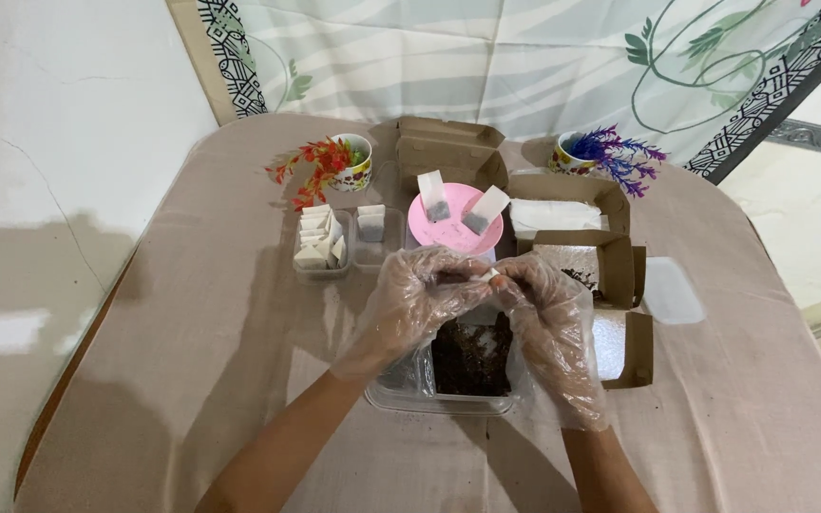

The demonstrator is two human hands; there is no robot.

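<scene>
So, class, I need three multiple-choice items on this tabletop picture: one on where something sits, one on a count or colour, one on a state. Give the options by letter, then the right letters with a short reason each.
1. Where is the clear tub of dark loose material?
A. Right below the two gloved hands
B. Beside the red plant cup
C. On the pink plate

2. How many small white bags lie on the pink plate?
A. None
B. Two
C. Five

3. What covers the left hand and right hand?
A. Nothing
B. Thick black gloves
C. Thin clear gloves

Answers:
1 A, the tub sits at the near table edge under both hands.
2 B, one bag lies left and another bag right on the plate.
3 C, see-through plastic wrinkles over both hands, which pinch a small white piece between them.
</scene>
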